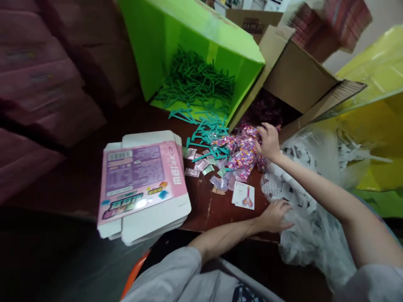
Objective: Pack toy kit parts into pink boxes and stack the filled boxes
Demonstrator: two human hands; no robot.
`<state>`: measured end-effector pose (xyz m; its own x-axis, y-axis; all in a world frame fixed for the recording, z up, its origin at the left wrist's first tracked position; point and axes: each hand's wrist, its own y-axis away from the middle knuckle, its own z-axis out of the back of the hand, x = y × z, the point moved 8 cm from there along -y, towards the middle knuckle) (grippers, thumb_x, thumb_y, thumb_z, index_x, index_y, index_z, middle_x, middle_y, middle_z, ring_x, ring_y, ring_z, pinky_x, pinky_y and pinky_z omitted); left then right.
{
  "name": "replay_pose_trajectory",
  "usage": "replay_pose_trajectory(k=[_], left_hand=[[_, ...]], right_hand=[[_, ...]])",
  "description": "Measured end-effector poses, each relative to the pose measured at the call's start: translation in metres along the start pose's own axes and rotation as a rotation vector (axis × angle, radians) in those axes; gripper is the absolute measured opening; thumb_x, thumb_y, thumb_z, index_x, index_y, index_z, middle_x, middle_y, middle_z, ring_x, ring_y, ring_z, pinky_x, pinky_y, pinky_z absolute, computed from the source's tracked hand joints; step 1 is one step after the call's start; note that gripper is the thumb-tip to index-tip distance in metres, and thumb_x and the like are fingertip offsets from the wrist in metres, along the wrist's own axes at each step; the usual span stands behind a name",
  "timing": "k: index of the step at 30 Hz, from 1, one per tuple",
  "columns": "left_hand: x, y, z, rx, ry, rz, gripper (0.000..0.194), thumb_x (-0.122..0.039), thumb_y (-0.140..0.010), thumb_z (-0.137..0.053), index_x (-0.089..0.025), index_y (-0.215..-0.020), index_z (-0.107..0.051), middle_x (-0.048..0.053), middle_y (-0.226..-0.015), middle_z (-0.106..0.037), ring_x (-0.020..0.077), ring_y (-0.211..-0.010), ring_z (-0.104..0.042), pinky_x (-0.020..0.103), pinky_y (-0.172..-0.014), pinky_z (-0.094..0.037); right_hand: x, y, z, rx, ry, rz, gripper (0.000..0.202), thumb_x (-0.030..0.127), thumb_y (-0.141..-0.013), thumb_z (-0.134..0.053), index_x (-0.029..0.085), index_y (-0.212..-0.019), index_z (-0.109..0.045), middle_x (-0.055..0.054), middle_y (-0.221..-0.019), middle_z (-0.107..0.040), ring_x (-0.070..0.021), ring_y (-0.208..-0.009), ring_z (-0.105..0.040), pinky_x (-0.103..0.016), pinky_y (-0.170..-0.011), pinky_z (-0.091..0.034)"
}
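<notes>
My right hand [269,142] reaches over a heap of clear packets of pink, purple and orange beads [244,153]. Its fingers curl down onto the packets at the heap's right side. Lower down, my left hand [276,216] is at the near edge of a large clear plastic bag [302,226], with the film between thumb and fingers. White perforated pieces [289,180] show inside that bag. Between the hands and the boxes lie small foil sachets [201,164], green T-shaped plastic sticks [208,134] and a small stack of white printed cards [244,195].
Flattened pink and white cartons [141,180] lie stacked at left on the dark red table [204,209]. A bright green box [195,25] on its side holds many green sticks. Beside it stands an open cardboard box [299,75]. Yellow plastic [378,138] is at right, pink boxes [37,75] at far left.
</notes>
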<state>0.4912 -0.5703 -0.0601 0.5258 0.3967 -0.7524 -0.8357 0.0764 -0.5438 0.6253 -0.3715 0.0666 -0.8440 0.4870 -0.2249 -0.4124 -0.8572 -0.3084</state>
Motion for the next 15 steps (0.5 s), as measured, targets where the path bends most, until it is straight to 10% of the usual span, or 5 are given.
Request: replay_pose_trajectory(k=[5, 7, 11, 15], left_hand=[[-0.046, 0.098, 0.08, -0.069, -0.296, -0.188, 0.021, -0.027, -0.088, -0.053, -0.018, -0.104, -0.063, 0.007, -0.112, -0.065, 0.0169, -0.1, -0.06, 0.031, -0.087, -0.048], [-0.045, 0.139, 0.114, -0.131, -0.506, -0.178, 0.013, -0.022, -0.086, -0.055, -0.021, -0.094, -0.064, 0.004, -0.103, -0.068, 0.0142, -0.091, -0.062, 0.029, -0.086, -0.048], [-0.006, 0.176, 0.189, -0.542, -0.849, 0.277, 0.029, -0.027, -0.081, -0.059, -0.017, -0.107, -0.066, 0.012, -0.117, -0.067, 0.0254, -0.114, -0.06, 0.038, -0.095, -0.049], [0.025, 0.163, 0.198, -0.641, -1.039, 0.316, 0.034, -0.041, -0.082, -0.062, -0.024, -0.111, -0.067, 0.006, -0.118, -0.069, 0.0248, -0.122, -0.058, 0.039, -0.101, -0.048]], right_hand=[[0.124, -0.067, -0.037, 0.196, 0.06, 0.604, 0.05, 0.026, -0.09, -0.042, 0.026, -0.14, -0.044, -0.011, -0.154, -0.032, -0.0354, -0.138, -0.028, -0.054, -0.108, -0.029], [0.155, -0.125, -0.062, 0.158, 0.046, 0.551, 0.053, 0.028, -0.089, -0.045, 0.021, -0.142, -0.042, -0.015, -0.155, -0.029, -0.0393, -0.138, -0.026, -0.056, -0.105, -0.031], [0.196, -0.264, -0.116, 0.189, -0.105, 0.233, 0.061, 0.033, -0.091, -0.043, 0.024, -0.15, -0.031, -0.012, -0.155, -0.029, -0.042, -0.135, -0.029, -0.059, -0.101, -0.037], [0.223, -0.374, -0.157, 0.265, -0.273, -0.054, 0.059, 0.04, -0.093, -0.039, 0.028, -0.15, -0.029, -0.011, -0.153, -0.033, -0.0392, -0.135, -0.033, -0.061, -0.103, -0.038]])
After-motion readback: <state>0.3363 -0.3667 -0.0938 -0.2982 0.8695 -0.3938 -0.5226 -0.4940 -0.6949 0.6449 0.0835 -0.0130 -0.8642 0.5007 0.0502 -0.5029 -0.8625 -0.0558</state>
